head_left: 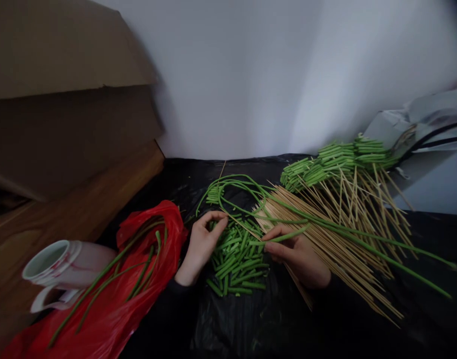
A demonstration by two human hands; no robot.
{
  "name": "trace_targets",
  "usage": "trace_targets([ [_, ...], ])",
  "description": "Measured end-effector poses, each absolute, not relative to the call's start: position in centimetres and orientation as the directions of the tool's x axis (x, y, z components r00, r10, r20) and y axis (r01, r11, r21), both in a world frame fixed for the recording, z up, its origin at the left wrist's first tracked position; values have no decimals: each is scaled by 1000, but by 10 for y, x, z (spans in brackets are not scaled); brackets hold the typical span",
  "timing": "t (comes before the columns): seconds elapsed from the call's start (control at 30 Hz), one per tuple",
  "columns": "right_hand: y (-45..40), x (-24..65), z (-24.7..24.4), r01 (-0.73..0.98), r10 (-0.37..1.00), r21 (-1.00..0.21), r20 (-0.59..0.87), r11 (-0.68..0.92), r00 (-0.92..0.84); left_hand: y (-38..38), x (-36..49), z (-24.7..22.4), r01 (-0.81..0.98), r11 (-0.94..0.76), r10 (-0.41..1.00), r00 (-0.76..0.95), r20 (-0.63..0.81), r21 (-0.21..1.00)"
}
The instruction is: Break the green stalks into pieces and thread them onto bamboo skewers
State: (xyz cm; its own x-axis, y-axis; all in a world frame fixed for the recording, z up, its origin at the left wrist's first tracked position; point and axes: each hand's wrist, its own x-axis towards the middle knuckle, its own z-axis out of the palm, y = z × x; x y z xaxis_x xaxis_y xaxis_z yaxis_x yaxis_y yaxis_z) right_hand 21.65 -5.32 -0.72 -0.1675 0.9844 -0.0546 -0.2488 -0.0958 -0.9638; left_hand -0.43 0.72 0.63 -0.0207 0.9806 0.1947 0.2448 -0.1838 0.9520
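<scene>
My left hand is closed in a pinch at one end of a thin bamboo skewer, which slants down toward my other hand. Between the thumb and fingers of my right hand is a green long bean, its free end pointing right. Below and between both hands lies a heap of cut bean pieces. Whole long beans curl behind the hands and stretch to the right. Many loose bamboo skewers lie beside and behind my right hand.
Skewered bean pieces are stacked at the back right, near a white box. At left, a red plastic bag holds more long beans, with a pale pitcher beside it. A cardboard box and white wall bound the black sheet.
</scene>
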Motion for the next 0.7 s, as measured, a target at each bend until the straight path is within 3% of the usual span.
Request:
trace_targets([
  [0.07,-53,217,-7,-245,985,-966,-39,-80,-169,3,-2,8,368,-359,929,50,367,858],
  [0.17,-52,216,-5,-241,982,-969,-9,-55,-186,-5,2,12,416,-577,812,200,548,703],
  [0.33,-52,213,-4,-265,978,-964,29,-28,-208,-16,8,14,346,-707,701,453,550,617],
  [0.5,-51,215,-4,-277,982,-960,5,-49,-191,-20,14,13,294,-643,738,484,470,708],
  [0.6,-48,222,-2,-357,993,-931,-34,-74,-117,-23,13,18,282,-574,781,469,411,769],
  [0.7,-46,229,4,-457,998,-887,-50,-64,-43,-26,11,24,212,-522,758,559,335,826],
])
